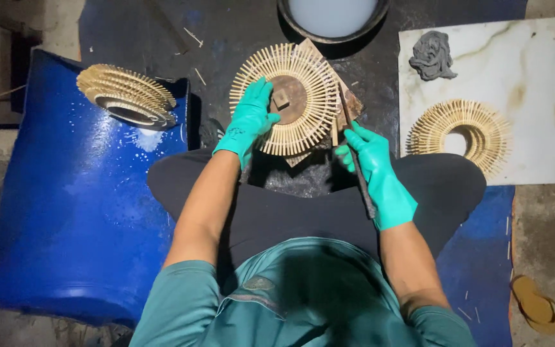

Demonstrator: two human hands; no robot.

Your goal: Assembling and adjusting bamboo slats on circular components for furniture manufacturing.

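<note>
Right now your left hand [250, 120], in a teal glove, lies with fingers spread flat on the round bamboo-stick disc [288, 99], gripping nothing. Your right hand [375, 168] is closed around a thin dark tool [357, 168] whose tip touches the disc's right edge. That disc sits on a dark board [349, 103] just ahead of your knees.

Farther out lie a stack of finished discs [126, 94] on a blue barrel [78, 212], and a half-ring of sticks [462, 132] on a white slab [534, 83].

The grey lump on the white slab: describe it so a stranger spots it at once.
Find the white marble slab at the upper right. Near its top left corner lies the grey lump, above a ring of bamboo sticks. It alone is dark, crumpled and soft-looking.
</note>
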